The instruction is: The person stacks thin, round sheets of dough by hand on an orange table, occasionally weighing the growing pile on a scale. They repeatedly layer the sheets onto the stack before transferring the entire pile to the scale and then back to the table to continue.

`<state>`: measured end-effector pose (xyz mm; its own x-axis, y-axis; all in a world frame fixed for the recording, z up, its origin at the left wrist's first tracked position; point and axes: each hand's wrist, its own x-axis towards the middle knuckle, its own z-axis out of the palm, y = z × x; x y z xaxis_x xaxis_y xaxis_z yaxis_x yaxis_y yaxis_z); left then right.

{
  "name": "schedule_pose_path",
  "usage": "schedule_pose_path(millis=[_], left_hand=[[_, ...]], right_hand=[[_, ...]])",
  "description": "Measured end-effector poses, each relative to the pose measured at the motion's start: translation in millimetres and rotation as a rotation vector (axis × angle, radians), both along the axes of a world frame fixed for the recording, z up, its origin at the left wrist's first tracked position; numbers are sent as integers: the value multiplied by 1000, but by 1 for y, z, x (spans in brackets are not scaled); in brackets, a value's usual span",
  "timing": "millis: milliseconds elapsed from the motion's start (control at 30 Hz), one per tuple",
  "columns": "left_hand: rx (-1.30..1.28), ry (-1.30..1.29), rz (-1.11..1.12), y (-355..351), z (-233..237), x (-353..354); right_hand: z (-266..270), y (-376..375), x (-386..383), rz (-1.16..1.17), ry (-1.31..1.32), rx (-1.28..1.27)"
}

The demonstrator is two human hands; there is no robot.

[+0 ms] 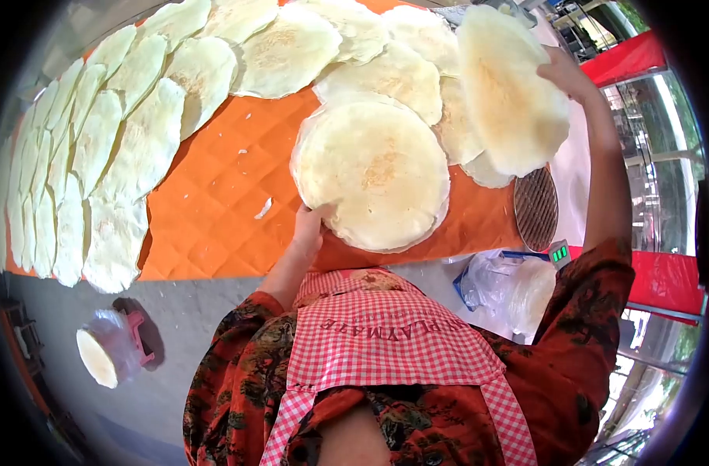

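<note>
Centrally, the left hand (308, 227) clasps the near edge of the stack of round pale flatbreads (374, 171), steadying it on the orange quilted surface (215, 210) — the right hand (566, 74), upper right, grips one thin golden flatbread (510, 93) by its rim, raised clear so it hangs without creasing.

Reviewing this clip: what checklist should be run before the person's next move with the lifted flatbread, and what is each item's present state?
1. Right hand grips the raised flatbread at its edge: ok.
2. Raised flatbread shows no tear: ok.
3. Left hand rests on the near edge of the stack: ok.
4. Bare orange cloth lies beside the stack: ok.
5. Cloth free of scraps: not ok, a crumb lies there.
6. Left hand's grip on the stack: cannot tell.
</note>
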<state>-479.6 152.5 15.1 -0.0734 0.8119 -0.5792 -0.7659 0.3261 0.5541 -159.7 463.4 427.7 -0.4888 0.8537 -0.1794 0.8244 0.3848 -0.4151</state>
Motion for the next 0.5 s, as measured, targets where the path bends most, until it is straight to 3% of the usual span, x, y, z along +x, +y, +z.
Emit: schedule_pose_path(millis=[67,100,200,267,300,333,367,467,500], left_hand=[[13,-189,14,-3,-8,-7],[-49,-210,-61,-2,6,-12],[-38,-290,-30,-3,20,-14],[-45,-319,-51,-2,22,-17],[-50,-332,-63,-3,22,-18],[-14,-313,-76,-3,17,-20],[17,-294,-92,-4,10,-21],[18,-183,-100,-9,0,-19],[12,-138,-99,-8,0,-16]], right_hand=[[-20,-36,-36,191,-80,61],[-56,-54,-41,252,-83,211],[-118,-166,-127,-72,-375,167],[-205,-193,-157,70,-504,128],[-253,-204,-161,160,-427,192],[-239,-229,-186,81,-316,-18],[-345,-228,-164,234,-186,382],[-290,-223,-184,160,-292,-71],[-268,-223,-187,154,-218,-57]])
